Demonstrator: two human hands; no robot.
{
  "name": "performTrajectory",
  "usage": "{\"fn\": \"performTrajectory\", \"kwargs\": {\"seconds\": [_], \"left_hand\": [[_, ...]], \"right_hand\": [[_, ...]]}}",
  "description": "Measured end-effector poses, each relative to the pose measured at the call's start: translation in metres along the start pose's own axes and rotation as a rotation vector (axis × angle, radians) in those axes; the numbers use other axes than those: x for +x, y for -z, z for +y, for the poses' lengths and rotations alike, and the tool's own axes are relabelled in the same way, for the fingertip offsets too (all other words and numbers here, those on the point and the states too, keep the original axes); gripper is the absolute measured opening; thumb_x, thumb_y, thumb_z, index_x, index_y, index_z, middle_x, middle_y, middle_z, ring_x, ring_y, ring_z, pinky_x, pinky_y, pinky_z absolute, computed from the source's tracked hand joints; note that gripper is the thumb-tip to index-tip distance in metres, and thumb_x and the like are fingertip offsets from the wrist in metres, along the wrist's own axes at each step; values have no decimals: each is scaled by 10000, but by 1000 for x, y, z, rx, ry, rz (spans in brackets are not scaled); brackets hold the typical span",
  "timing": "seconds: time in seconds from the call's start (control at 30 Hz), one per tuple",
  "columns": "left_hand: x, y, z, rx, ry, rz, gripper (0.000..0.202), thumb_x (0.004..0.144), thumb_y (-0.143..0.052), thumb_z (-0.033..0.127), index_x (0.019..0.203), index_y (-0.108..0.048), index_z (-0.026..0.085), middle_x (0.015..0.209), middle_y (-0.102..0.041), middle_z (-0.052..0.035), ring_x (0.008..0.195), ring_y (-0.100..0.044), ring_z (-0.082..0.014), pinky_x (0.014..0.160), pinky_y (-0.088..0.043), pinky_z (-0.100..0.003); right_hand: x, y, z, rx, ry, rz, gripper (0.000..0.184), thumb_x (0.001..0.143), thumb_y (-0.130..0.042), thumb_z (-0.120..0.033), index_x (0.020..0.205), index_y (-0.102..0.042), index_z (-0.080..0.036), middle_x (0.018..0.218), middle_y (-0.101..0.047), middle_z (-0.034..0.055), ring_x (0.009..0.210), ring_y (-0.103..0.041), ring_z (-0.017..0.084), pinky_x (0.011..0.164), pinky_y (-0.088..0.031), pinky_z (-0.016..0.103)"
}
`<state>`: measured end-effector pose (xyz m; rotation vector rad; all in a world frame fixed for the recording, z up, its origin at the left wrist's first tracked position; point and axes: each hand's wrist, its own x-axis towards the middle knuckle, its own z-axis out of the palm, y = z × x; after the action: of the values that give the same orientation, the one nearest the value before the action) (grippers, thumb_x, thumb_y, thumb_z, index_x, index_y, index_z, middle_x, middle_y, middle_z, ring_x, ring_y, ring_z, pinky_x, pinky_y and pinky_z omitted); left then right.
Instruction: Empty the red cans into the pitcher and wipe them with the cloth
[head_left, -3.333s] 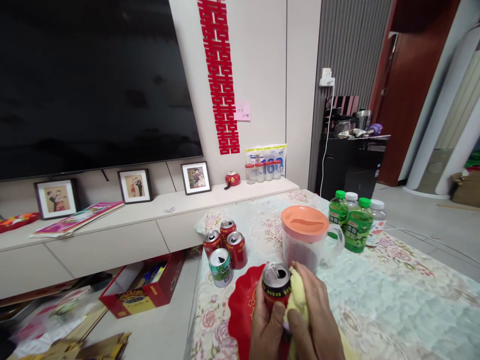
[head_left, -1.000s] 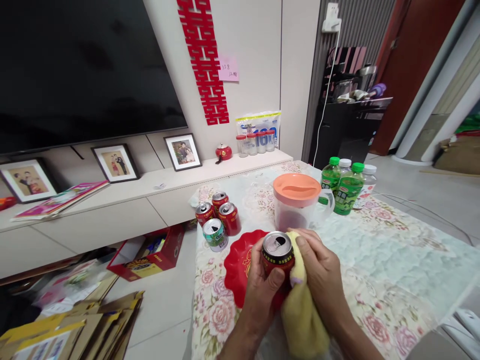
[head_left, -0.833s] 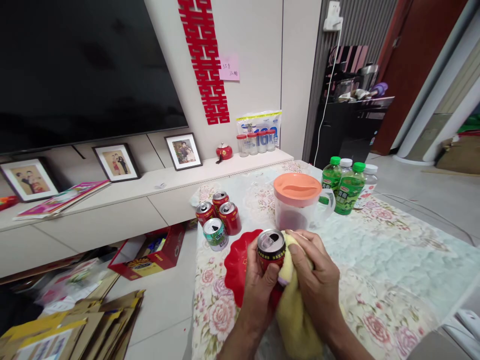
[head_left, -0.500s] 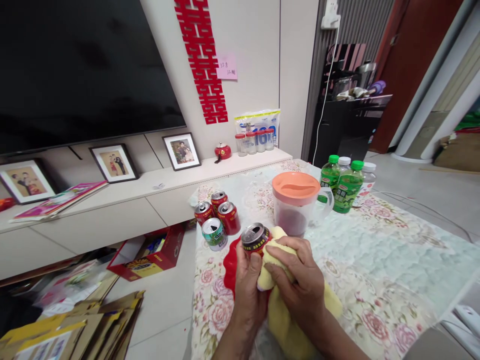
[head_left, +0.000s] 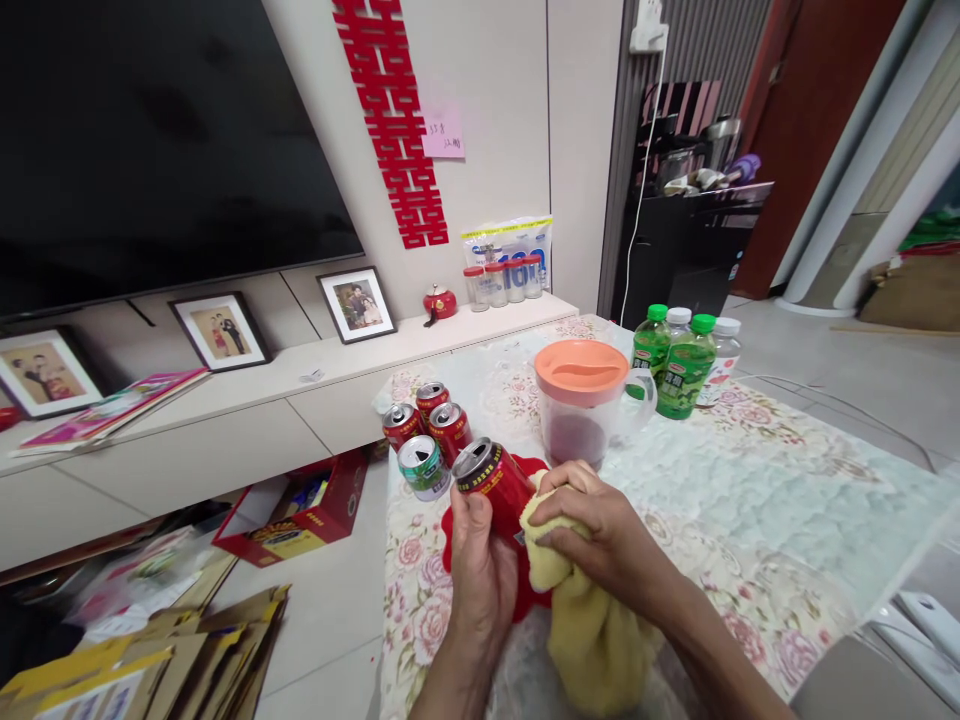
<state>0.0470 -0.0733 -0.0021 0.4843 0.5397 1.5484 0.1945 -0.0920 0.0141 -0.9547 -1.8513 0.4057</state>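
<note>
My left hand [head_left: 478,570] grips an opened red drink can [head_left: 491,480], tilted with its top towards the left, above a red plastic plate [head_left: 450,530]. My right hand [head_left: 600,530] is closed on a yellow cloth [head_left: 585,620] and presses it against the can's right side. The cloth hangs down below my hands. Just beyond the held can, three red cans [head_left: 431,415] and a green can [head_left: 422,466] stand upright on the floral tablecloth [head_left: 750,500].
A clear jug with an orange lid [head_left: 583,400] stands behind the plate; green and clear bottles [head_left: 679,360] are right of it. Left of the table are a TV cabinet with photo frames [head_left: 217,330], a red box [head_left: 300,520] and flattened cardboard [head_left: 150,660] on the floor.
The can has tipped from upright to leaning left and moved left in my left hand. My right hand with the cloth has slid down its side.
</note>
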Motion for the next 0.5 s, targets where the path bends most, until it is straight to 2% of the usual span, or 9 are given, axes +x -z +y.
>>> {"fn": "performTrajectory", "kwargs": {"seconds": [0.13, 0.23, 0.37, 0.5], "left_hand": [[2, 0, 0, 8, 12, 24, 735, 762, -912, 506, 1385, -617, 252, 1159, -810, -86, 1134, -760, -310, 1079, -550, -454], [2, 2, -2, 28, 30, 38, 681, 755, -906, 537, 1308, -662, 224, 1117, -815, -91, 1134, -755, -319, 1061, -558, -466], [-2, 8, -8, 93, 97, -34, 634, 822, -864, 506, 1349, -614, 258, 1202, -797, -99, 1074, -773, -286, 1038, -566, -469], [-5, 14, -15, 150, 138, -104, 665, 826, -869, 475, 1382, -555, 291, 1319, -752, -100, 1160, -742, -282, 1043, -558, -433]], "right_hand": [[-1, 10, 3, 17, -57, -126, 182, 869, -751, -53, 915, -756, -229, 1034, -688, 40, 1020, -662, 195, 906, -526, 336], [-2, 13, 3, 23, -102, -138, 190, 862, -743, -48, 920, -758, -228, 1050, -692, 43, 1042, -662, 201, 915, -523, 339], [-3, 8, 2, 49, -178, -39, 184, 860, -733, -63, 926, -770, -230, 984, -700, 33, 984, -674, 190, 871, -526, 320], [-3, 4, -2, 94, -230, 144, 104, 868, -757, -150, 910, -782, -242, 956, -718, 23, 932, -695, 177, 854, -530, 303]]}}
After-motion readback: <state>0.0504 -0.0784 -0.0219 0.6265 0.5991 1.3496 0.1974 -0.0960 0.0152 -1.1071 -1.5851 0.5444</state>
